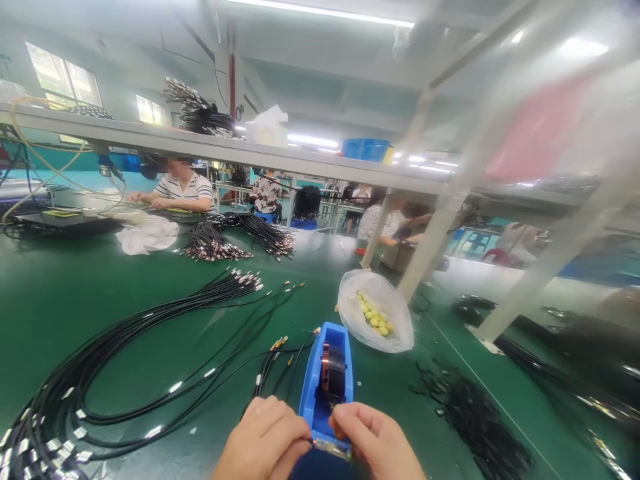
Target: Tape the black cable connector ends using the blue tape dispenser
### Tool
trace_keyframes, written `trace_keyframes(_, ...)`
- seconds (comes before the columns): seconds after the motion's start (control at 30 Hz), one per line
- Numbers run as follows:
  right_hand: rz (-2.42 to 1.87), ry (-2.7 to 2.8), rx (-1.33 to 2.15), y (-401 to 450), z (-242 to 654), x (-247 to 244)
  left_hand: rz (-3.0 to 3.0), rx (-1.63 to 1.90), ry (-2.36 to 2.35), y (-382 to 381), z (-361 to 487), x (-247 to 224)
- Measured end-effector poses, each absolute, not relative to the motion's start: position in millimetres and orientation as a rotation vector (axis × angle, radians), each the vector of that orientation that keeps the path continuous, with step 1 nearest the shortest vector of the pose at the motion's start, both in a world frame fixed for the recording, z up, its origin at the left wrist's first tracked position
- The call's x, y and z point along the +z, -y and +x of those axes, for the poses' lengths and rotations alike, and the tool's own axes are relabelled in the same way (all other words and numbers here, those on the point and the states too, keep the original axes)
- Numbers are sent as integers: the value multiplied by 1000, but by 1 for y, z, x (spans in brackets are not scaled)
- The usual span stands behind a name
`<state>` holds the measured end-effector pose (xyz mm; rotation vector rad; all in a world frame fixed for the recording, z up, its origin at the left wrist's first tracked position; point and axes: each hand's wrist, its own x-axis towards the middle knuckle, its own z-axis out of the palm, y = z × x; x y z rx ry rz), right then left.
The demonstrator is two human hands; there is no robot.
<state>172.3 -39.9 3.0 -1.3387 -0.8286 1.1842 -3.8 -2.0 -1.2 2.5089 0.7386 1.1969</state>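
your left hand [265, 440] and right hand [375, 440] sit at the bottom edge, fingers curled in narrow, pinching together at the near end of the blue tape dispenser [327, 383]. btw the two thumbs there's a thin black cable end [311, 440] w/ a small strip at the dispenser's cutter; can't tell exactly which hand grips what, wrists are cut off by the frame. the dispenser stands upright on the green table [100, 300], just in front of you, w/ a dark tape roll [331, 375] w/ copper-coloured side sitting in its slot.

left of it, a few loose black cables w/ gold tips [277, 347] lie near the dispenser, and a big bundle of black cables [125, 347] curves away to the lower left corner. right of and behind the dispenser, a clear plastic bag [375, 310] lies open, holding small yellow-green pieces [374, 317]. a pile of small black bits [470, 413] lies to the right, too blurred to id.

further back: more cable bundles [235, 240], a white cloth [147, 235], a person in a striped shirt [183, 190] seated across the table. right side is smeared and hazy behind a white frame post [440, 227]; things there unreadable.
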Motion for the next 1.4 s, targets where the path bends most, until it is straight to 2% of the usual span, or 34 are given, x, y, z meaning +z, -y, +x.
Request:
trace_keyframes(0.27, -1210, 661, 1251, 43, 169, 4, 2487, 1129, -800, 3, 11, 5)
trace_keyframes(1.4, -1323, 650, 1069, 49, 156, 9, 2434, 918, -843, 5, 9, 11)
